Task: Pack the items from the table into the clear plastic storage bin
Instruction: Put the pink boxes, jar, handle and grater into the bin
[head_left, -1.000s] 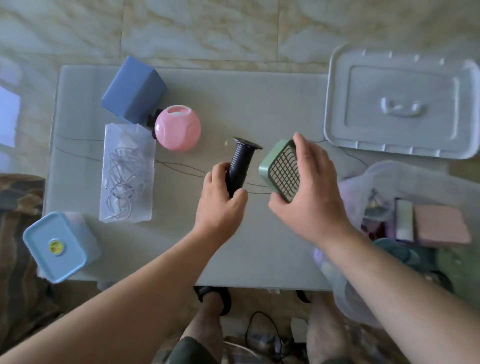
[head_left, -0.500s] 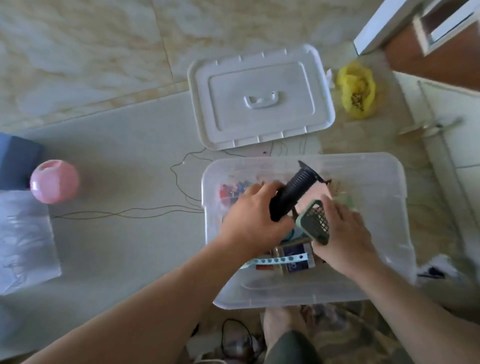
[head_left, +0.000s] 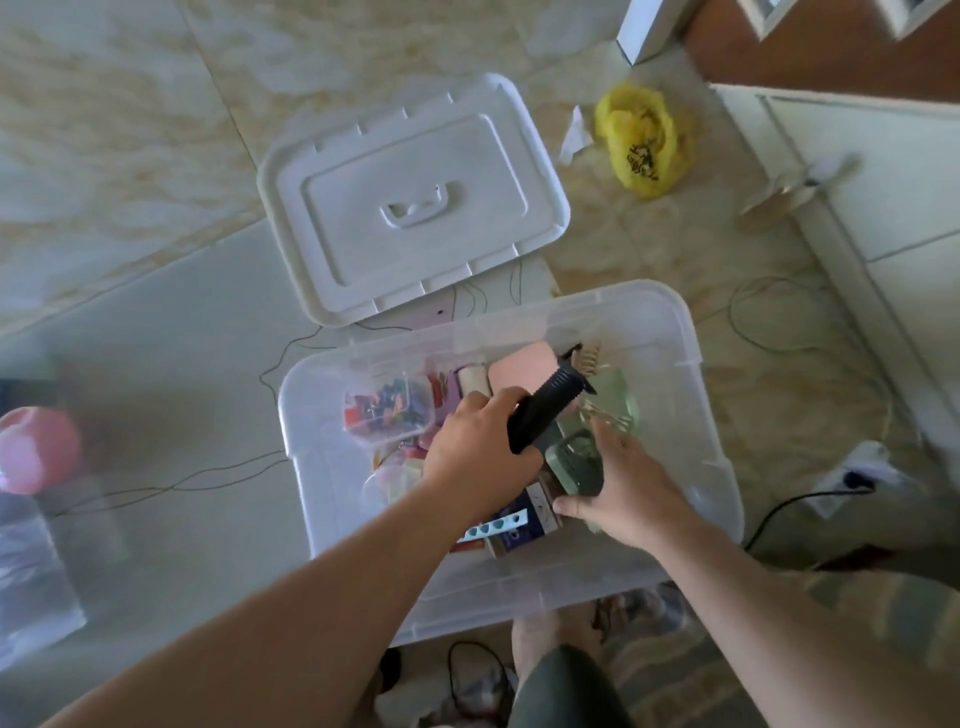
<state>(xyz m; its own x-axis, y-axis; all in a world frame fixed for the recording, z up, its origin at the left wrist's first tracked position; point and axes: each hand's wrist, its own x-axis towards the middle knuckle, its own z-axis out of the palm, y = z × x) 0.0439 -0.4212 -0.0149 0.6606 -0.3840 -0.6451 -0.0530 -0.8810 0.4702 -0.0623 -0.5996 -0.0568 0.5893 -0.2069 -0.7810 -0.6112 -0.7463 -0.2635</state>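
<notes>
- The clear plastic storage bin (head_left: 691, 358) sits open just beside the tabletop (head_left: 171, 332), with both hands over its interior.
- The left hand (head_left: 478, 452) is wrapped around a black ribbed tube (head_left: 550, 408), which tilts up and to the right above the packed contents.
- The right hand (head_left: 628, 488) grips a green grid-faced piece (head_left: 574, 462) — held low inside the bin, touching the lower end of the black tube.
- Already inside the bin: a small clear box of coloured clips (head_left: 387, 410) at the left, a pink block (head_left: 519, 371) toward the far wall, and a dark flat packet (head_left: 519, 525) beneath the forearms (other contents are too blurred to tell).
- The white lid (head_left: 410, 202) lies flat beyond the bin, partly on the tabletop and partly over the floor.
- A pink ball (head_left: 36, 449) rests at the tabletop's left edge of view, with a clear plastic bag (head_left: 31, 566) just below it.
- A yellow bag (head_left: 644, 137) lies on the tiled floor, well apart from the bin.
</notes>
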